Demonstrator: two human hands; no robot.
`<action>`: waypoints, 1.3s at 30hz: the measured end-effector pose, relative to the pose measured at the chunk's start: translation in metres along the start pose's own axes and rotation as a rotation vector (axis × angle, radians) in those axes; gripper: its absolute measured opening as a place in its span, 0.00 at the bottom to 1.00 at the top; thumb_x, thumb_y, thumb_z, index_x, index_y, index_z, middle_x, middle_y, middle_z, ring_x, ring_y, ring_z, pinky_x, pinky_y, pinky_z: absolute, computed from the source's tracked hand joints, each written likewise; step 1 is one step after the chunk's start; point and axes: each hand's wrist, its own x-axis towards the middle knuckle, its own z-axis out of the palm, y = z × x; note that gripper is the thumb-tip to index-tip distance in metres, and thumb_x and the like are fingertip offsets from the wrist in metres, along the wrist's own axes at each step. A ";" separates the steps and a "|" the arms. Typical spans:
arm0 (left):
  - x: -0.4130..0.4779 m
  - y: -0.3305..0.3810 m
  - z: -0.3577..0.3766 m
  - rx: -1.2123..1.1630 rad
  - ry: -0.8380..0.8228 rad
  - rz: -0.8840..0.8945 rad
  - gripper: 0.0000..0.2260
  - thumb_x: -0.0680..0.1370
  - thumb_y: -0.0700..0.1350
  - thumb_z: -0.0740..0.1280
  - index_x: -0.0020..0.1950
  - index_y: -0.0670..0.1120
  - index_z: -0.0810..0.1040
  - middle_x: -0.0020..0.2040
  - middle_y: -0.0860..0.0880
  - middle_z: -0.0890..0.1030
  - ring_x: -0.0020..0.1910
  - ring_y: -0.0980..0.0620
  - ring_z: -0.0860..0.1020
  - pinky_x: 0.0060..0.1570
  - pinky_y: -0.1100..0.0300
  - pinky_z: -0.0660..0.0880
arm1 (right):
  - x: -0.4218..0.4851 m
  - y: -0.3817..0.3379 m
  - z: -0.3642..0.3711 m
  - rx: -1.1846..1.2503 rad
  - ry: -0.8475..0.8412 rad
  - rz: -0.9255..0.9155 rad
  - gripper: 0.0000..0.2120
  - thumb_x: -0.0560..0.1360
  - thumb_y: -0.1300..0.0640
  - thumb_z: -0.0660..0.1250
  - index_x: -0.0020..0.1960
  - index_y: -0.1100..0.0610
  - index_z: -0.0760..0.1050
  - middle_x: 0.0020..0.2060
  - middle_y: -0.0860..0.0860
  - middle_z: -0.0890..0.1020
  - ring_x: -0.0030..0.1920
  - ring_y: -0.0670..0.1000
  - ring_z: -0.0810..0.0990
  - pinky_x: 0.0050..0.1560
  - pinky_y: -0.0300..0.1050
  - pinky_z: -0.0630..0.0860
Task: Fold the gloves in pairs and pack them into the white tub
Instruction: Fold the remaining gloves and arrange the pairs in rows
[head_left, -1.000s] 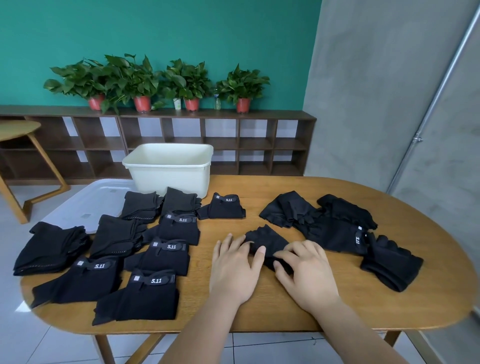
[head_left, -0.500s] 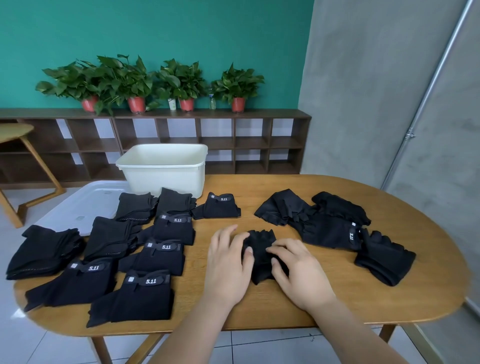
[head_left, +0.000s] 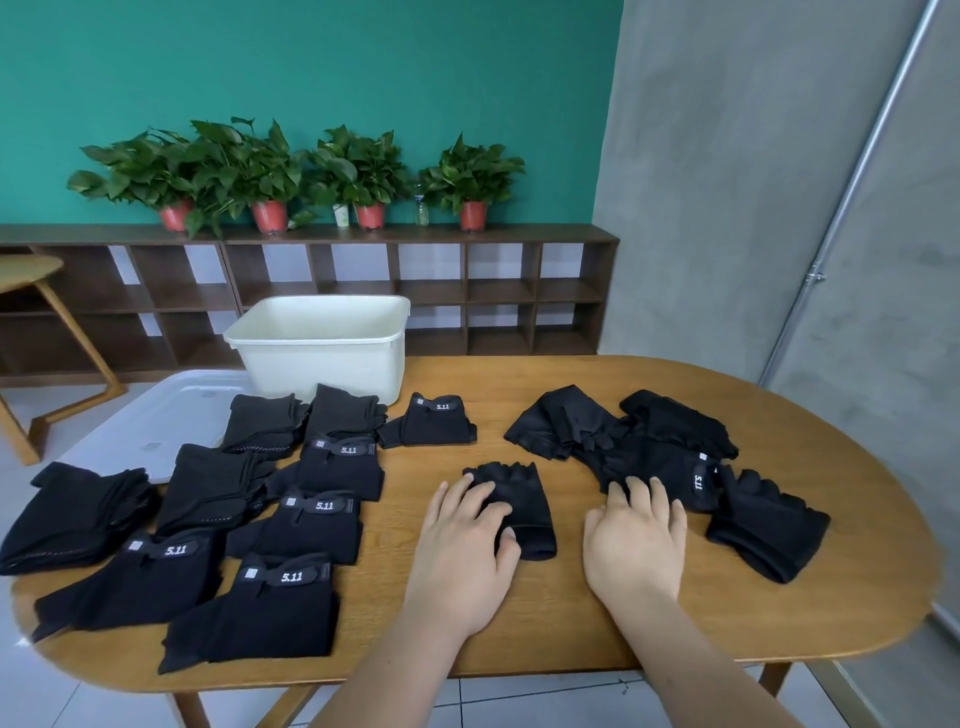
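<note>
Bench (head_left: 857, 519) of oval wood, teal wall (head_left: 311, 78) behind. Folded glove (head_left: 527, 499) lies mid-bench, cuff nearest, finger ends pointing away, under the flat left hand (head_left: 465, 540). Right hand (head_left: 636, 540), fingers straight, touches the loose gloves (head_left: 654, 452). White tub (head_left: 317, 348) stands far-left.

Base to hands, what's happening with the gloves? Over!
Left hand flat on black glove. Right hand open, touching glove pile. Folded gloves sit before white tub.

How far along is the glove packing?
Done: several folded glove bundles lie on the left. In hand: the left hand presses the centre glove, the right hand touches the loose heap. Left: that heap, and packing; no gloves show in the white tub.
</note>
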 end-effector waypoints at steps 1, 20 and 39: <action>0.000 -0.001 0.000 -0.006 0.010 0.006 0.24 0.84 0.58 0.49 0.71 0.56 0.79 0.78 0.55 0.71 0.83 0.53 0.56 0.84 0.50 0.46 | 0.001 0.000 0.000 -0.009 0.004 -0.008 0.20 0.81 0.54 0.61 0.68 0.59 0.80 0.71 0.55 0.77 0.78 0.60 0.66 0.78 0.63 0.60; -0.002 0.001 0.002 0.009 0.003 0.013 0.23 0.85 0.61 0.51 0.69 0.57 0.81 0.72 0.58 0.76 0.75 0.56 0.69 0.83 0.52 0.50 | 0.002 0.011 -0.003 0.158 0.095 0.056 0.15 0.76 0.57 0.76 0.62 0.50 0.85 0.49 0.48 0.87 0.52 0.56 0.81 0.64 0.58 0.73; -0.003 0.000 -0.002 -0.122 -0.006 -0.043 0.21 0.86 0.60 0.54 0.70 0.54 0.79 0.68 0.58 0.70 0.70 0.58 0.65 0.64 0.60 0.73 | 0.054 0.008 -0.120 1.400 -0.189 0.308 0.10 0.82 0.59 0.70 0.60 0.49 0.83 0.50 0.47 0.88 0.51 0.47 0.87 0.49 0.47 0.83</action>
